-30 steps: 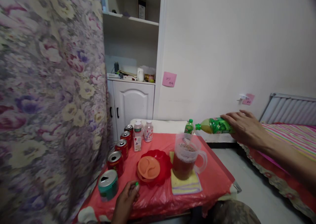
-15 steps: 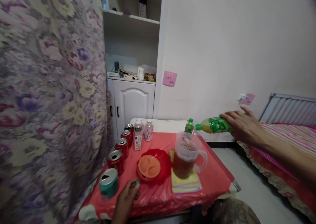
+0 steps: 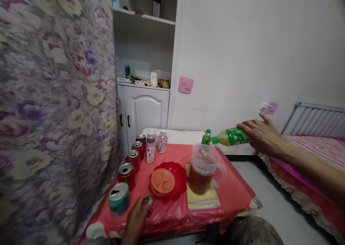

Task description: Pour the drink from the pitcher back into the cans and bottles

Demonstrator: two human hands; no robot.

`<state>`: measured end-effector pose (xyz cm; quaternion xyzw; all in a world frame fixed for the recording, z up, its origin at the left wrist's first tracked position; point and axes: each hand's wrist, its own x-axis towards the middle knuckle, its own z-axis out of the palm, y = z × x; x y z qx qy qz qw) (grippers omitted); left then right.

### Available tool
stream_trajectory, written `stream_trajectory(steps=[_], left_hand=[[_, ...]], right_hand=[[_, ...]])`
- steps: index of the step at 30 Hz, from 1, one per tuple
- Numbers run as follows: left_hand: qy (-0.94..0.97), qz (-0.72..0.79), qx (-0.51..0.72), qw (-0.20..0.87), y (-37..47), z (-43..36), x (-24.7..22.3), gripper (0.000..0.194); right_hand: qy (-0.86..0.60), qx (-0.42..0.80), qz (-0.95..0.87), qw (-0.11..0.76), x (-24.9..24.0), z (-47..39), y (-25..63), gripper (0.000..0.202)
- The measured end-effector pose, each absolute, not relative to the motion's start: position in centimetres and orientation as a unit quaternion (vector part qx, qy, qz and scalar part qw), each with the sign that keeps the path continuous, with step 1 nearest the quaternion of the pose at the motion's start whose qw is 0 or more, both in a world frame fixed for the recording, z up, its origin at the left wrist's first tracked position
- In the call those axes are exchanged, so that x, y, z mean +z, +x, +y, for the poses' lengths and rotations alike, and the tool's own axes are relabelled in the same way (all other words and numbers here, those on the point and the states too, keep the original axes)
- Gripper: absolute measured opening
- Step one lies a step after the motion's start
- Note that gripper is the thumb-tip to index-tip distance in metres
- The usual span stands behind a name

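1. As the bottle [image 3: 235, 136] edged slightly left over the past second, its mouth came closer above the jug [image 3: 201, 182], a small shift that seemed to set any flow better over the opening.
2. The person's right grip [image 3: 260, 135] was wrapped around the bottle's base end, holding it tilted, neck lowest.
3. The left grip [image 3: 139, 211] pinched what looked like a green cap [image 3: 150, 198], near the front edge of the surface [image 3: 234, 191] and the red plate [image 3: 181, 180].
4. Brown liquid stood well up the jug, which sat on a yellow cloth [image 3: 202, 204]; any stream was too faint to confirm.
5. Red cover showed between the jug's handle and the right edge, while a second bottle [image 3: 206, 138] stood close behind and cans [image 3: 133, 160] lined the left.
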<state>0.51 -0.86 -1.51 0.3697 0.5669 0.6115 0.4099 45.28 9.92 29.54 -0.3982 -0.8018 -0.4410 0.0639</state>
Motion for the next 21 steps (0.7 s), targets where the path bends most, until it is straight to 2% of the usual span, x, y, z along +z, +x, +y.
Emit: stream_trajectory(steps=[21], left_hand=[[0.381, 0.562, 0.611, 0.407, 0.6, -1.0, -1.7, 0.042]], right_hand=[[-0.313, -0.482, -0.819, -0.001, 30.9, 10.3, 41.3, 0.051]])
